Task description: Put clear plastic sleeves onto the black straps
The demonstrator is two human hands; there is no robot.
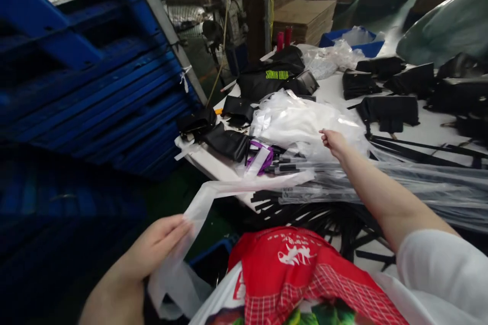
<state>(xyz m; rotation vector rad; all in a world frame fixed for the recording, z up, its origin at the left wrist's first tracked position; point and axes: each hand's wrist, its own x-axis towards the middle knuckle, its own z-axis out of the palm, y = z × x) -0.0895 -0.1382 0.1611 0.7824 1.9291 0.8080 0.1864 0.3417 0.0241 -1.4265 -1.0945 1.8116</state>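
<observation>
My left hand [168, 236] pinches a long translucent white plastic strip [206, 198]. The strip hangs below the hand, and its other part runs right toward the table's near edge. Stretched forward, my right hand [333, 142] is closed in front of a heap of clear and white plastic [293, 117]. What its fingers hold, if anything, cannot be made out. Left of the heap lie black leather pieces [226, 142] and a purple bundle [260, 157] with a white band. Black straps [381, 177], partly under clear plastic, spread below my right forearm.
Stacked blue pallets [95, 111] rise at the left beside a metal post [168, 25]. Several black bag pieces [389, 111] lie on the white table [430, 134]. Farther back are a blue bin [371, 50], red thread spools [284, 38] and cardboard [305, 12].
</observation>
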